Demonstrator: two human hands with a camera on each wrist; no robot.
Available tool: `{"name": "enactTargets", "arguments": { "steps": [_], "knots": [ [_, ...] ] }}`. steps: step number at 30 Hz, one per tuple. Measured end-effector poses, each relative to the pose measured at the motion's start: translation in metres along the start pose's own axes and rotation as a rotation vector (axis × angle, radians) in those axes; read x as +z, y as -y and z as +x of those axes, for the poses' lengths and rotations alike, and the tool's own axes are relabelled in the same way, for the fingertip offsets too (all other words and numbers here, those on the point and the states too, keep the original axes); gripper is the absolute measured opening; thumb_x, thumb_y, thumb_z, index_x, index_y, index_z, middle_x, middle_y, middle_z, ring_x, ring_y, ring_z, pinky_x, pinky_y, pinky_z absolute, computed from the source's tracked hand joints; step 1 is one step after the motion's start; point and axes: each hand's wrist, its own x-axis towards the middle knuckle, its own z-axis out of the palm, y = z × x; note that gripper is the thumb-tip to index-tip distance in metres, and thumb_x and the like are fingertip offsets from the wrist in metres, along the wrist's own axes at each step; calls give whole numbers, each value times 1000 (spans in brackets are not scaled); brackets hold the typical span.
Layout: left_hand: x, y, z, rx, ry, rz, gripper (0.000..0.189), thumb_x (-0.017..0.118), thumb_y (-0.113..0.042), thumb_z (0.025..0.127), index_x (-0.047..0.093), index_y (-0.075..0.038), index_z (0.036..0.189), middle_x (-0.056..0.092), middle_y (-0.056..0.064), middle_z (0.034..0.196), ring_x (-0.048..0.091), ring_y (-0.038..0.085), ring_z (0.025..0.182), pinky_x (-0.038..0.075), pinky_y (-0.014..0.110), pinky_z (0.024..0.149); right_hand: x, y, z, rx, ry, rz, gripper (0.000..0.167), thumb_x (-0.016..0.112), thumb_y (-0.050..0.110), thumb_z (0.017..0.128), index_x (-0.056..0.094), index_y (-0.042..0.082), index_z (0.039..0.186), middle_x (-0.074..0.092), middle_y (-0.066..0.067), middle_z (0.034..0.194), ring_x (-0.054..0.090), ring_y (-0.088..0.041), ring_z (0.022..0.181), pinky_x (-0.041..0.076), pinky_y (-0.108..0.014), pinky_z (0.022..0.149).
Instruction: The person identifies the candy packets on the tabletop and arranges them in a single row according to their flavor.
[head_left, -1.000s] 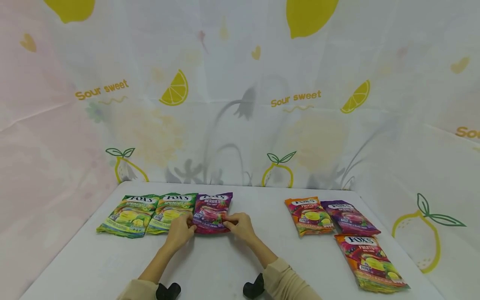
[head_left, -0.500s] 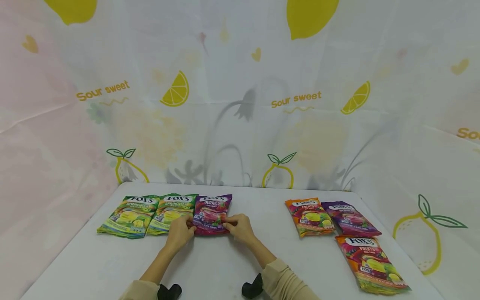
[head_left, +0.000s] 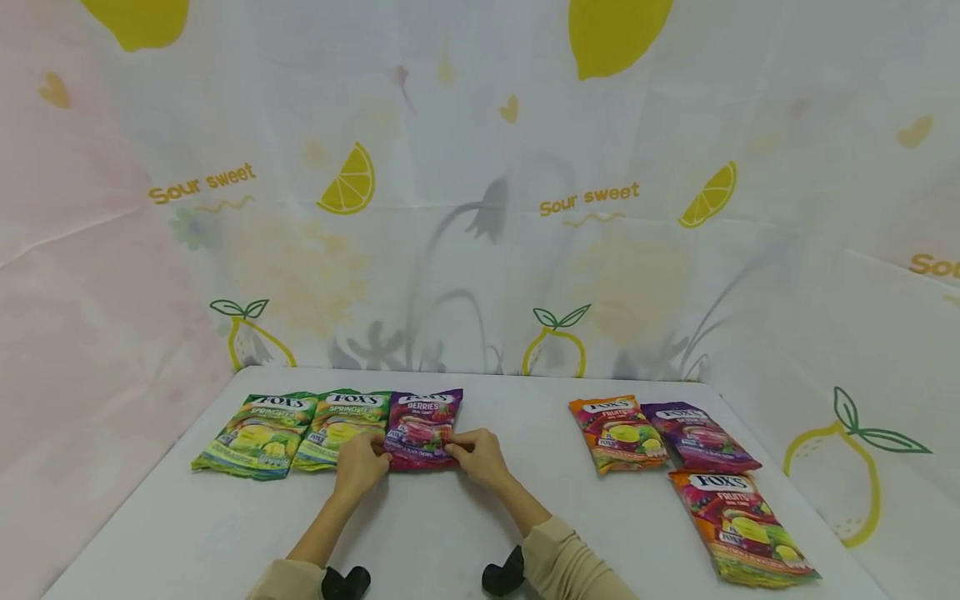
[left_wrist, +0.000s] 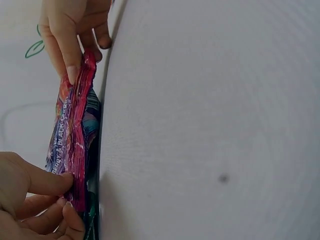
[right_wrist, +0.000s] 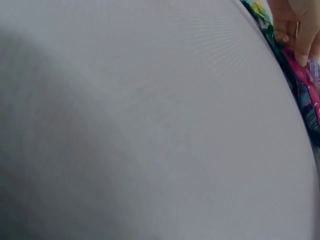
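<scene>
A purple berries candy bag lies upright-facing in the head view, right of two green candy bags. My left hand pinches its near left corner, thumb on top and fingers at the edge. At the near right corner, my right hand pinches it too. The left wrist view shows both hands along the bag's crimped pink edge. Beside the purple bag sits the nearer green bag, its lower right part hidden by my left hand. Farther left lies another green bag.
On the table's right side are an orange fruits bag, a second purple bag and, nearer me, another fruits bag that looks like a stack. A printed cloth hangs behind the white table.
Both hands keep their hold on the purple bag, which stays in practically the same place. The whole head view shifts only slightly.
</scene>
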Motion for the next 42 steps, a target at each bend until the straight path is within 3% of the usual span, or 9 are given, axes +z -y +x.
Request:
{"name": "enactTargets", "arguments": {
  "steps": [8, 15, 19, 23, 27, 36, 42],
  "knots": [
    [2, 0, 2, -15, -36, 10, 23, 70, 4, 72, 60, 12, 91, 63, 18, 79, 58, 27, 71, 48, 41, 66, 0, -4, 1, 11, -15, -6, 17, 63, 2, 86, 68, -9, 98, 70, -20, 91, 53, -6, 67, 43, -17, 55],
    [2, -4, 4, -14, -44, 53, 18, 71, 1, 71, 61, 9, 83, 62, 15, 70, 55, 25, 63, 44, 38, 59, 1, -4, 1, 44, -16, -11, 20, 60, 3, 89, 68, -10, 102, 70, -17, 78, 52, -5, 51, 40, -16, 46],
    [2, -5, 5, -14, -48, 62, 20, 72, 1, 69, 61, 10, 82, 63, 18, 72, 57, 29, 66, 46, 43, 62, 0, -2, 0, 106, -9, -27, 19, 63, 7, 88, 70, -9, 95, 67, -14, 65, 54, -7, 45, 39, -17, 42],
    [2, -5, 5, -7, -67, 72, 18, 73, 2, 66, 61, 10, 76, 63, 19, 70, 59, 33, 66, 47, 45, 63, -4, 0, -1, 175, 0, -46, 20, 67, 12, 86, 71, -7, 79, 63, -9, 54, 50, -5, 41, 40, -18, 39],
    [2, -3, 4, -21, -83, 88, 18, 75, 1, 64, 60, 8, 71, 61, 15, 64, 57, 31, 62, 46, 42, 59, -5, 1, -2, 206, 8, -52, 22, 70, 13, 84, 69, -4, 71, 62, -9, 52, 51, -5, 39, 42, -19, 39],
    [5, 1, 2, -66, -84, 92, 18, 77, 0, 66, 62, 8, 70, 63, 16, 66, 59, 32, 65, 47, 44, 63, -6, 4, -4, 256, 33, -57, 22, 70, 14, 84, 69, -4, 71, 63, -8, 53, 50, -4, 39, 41, -18, 40],
    [6, 1, 0, -53, -99, 93, 17, 77, 0, 66, 62, 8, 67, 63, 16, 64, 59, 33, 65, 47, 44, 61, -7, 9, -6, 299, 29, -72, 21, 70, 13, 84, 68, -3, 71, 62, -6, 52, 49, -4, 40, 43, -18, 40]
  ]
}}
